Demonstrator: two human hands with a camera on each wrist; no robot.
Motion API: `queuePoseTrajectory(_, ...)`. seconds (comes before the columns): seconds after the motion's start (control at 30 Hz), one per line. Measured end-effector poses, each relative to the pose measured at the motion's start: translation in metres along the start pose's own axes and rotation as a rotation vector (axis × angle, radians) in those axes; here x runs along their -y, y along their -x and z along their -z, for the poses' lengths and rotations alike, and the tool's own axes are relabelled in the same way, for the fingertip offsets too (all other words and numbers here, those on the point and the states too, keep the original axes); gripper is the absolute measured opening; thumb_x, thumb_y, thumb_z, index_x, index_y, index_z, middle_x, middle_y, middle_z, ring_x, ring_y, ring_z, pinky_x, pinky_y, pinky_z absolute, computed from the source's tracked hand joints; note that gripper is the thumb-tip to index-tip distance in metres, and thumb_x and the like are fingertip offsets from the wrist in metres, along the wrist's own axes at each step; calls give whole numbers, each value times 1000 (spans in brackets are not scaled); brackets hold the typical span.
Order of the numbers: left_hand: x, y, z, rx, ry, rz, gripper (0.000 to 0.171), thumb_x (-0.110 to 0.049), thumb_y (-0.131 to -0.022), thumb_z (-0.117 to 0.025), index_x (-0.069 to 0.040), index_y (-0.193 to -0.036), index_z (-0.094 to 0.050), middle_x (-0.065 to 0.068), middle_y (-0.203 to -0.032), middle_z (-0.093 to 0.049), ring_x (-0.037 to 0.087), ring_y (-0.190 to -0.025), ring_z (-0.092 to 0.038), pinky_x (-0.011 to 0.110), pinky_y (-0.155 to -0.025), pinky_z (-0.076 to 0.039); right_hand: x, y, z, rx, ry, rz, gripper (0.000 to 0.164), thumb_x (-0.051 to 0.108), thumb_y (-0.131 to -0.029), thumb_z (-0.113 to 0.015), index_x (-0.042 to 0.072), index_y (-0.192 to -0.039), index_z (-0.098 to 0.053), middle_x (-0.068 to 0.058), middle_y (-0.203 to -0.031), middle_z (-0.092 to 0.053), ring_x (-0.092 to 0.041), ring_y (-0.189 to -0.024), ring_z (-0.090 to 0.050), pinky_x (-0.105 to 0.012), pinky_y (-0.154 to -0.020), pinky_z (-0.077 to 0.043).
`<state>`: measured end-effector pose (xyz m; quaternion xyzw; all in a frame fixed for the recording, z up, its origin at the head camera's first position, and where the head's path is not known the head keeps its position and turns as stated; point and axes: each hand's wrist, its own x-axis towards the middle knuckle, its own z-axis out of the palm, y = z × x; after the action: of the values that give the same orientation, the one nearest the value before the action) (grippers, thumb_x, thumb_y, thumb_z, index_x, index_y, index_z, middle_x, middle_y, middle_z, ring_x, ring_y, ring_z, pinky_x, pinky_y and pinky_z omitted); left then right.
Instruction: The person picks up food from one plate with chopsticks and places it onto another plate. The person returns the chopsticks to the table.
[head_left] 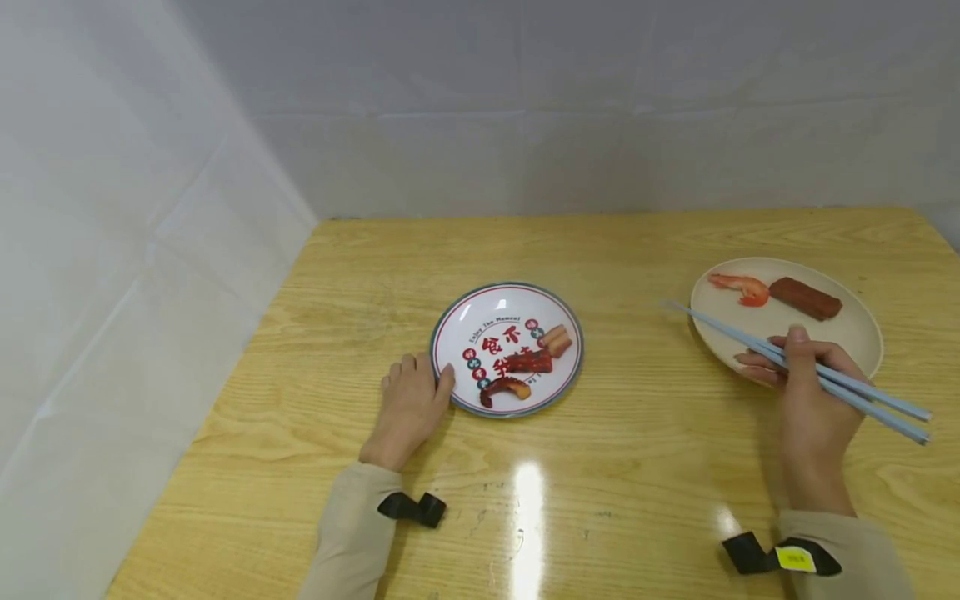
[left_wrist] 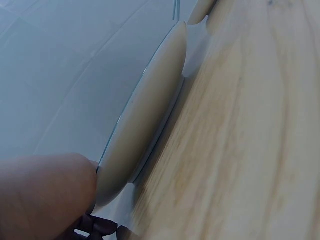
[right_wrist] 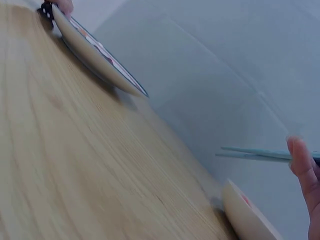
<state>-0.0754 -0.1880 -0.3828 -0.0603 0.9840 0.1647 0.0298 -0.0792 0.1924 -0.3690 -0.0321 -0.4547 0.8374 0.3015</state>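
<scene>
My left hand [head_left: 411, 408] holds the left rim of a round white plate [head_left: 472, 321] with red and blue print, thumb at the rim. On that plate lie a brown tentacle-like piece [head_left: 506, 387], a dark red slab of meat [head_left: 529, 361] and a pale pink piece [head_left: 556, 341]. My right hand [head_left: 817, 408] grips a pair of light blue chopsticks [head_left: 885, 408], tips pointing left with nothing between them. Beneath them sits a beige plate [head_left: 855, 342] with a shrimp [head_left: 742, 288] and a reddish-brown strip of meat [head_left: 806, 297].
Both plates stand on a wood-grain table [head_left: 637, 467]. Pale sheeting [head_left: 525, 108] rises behind the far edge, and more hangs at the left. Black straps [head_left: 412, 507] are on both sleeves. Bare tabletop separates the two plates.
</scene>
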Motion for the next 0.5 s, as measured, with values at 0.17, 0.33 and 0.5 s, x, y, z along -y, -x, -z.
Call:
queuePoseTrajectory(0.17,0,0,-1,1,0,-2,49,-36,-103,-35,8,-118,-49,22,-108,-49,35,-99,-44,47,-88,-34,5,-11,18,1,153,95,21,5,-91,-63,-16,-92,-60,-19,-86,-67,-22,-70,-71,-27,-59,-53)
queuePoseTrajectory(0.33,0,0,-1,-6,-11,-1,49,-36,-103,-34,8,-119,-49,22,-108,-49,36,-99,-44,47,-88,-34,8,-20,30,-63,193,128,20,8,-89,-66,-11,-93,-60,-18,-91,-67,-19,-71,-71,-26,-59,-53)
queuePoseTrajectory(0.5,0,-1,-1,1,-7,0,50,-36,-103,-34,9,-120,-49,23,-108,-49,36,-100,-44,48,-89,-33,9,-23,35,-102,186,135,20,8,-88,-67,-10,-95,-60,-19,-88,-68,-19,-68,-71,-26,-56,-52)
